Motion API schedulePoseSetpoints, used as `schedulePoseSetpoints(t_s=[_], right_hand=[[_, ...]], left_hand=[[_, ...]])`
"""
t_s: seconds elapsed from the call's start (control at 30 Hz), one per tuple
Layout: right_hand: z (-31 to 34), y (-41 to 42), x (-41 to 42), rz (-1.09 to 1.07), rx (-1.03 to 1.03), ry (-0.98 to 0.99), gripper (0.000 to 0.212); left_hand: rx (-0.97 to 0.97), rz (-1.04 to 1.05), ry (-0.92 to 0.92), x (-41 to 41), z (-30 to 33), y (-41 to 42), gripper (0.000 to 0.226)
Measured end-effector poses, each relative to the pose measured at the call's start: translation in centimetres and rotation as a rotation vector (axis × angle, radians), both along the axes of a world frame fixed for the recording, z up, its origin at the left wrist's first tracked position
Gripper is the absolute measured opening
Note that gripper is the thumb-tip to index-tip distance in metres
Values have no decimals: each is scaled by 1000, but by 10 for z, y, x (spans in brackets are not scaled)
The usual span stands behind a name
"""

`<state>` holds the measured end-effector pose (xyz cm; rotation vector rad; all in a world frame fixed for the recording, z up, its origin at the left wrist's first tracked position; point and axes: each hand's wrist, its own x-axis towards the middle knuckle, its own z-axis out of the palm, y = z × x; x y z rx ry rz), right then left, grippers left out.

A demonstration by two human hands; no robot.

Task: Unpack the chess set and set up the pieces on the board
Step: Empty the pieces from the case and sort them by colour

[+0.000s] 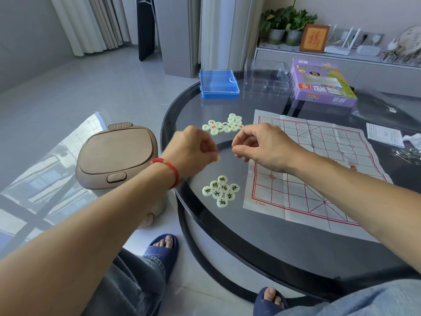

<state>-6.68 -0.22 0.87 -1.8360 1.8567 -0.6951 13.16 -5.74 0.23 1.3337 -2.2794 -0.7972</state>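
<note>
The paper xiangqi board (pixel 319 169) lies unfolded and bare at three o'clock on the round glass table (pixel 262 242); no piece is placed yet; black-character pieces (pixel 220 193) cluster at six o'clock, an unsorted pile (pixel 225 126) at twelve; the left hand (pixel 193 151) pinches one pale piece, the right hand (pixel 259 147) curls, contents unclear; beyond, purple box (pixel 323 83), blue case (pixel 219 83); grey tiled floor (pixel 91 92).

The left hand (pixel 193 149) is motion-blurred; a pale piece (pixel 218 158) at its fingertips is too smeared to read. The right hand (pixel 259 147) hides part of the far pile (pixel 225 125) and the board's (pixel 319 169) left edge. The table (pixel 250 236) runs off the right edge.
</note>
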Motion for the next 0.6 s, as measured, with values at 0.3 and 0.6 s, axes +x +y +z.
schedulePoseSetpoints(t_s=[0.3, 0.6], right_hand=[[-18, -16, 10, 219, -30, 433, 43], [-23, -52, 30, 268, 94, 708, 68]], left_hand=[[-100, 5, -199, 40, -15, -13, 5], [-205, 8, -194, 30, -23, -14, 3]])
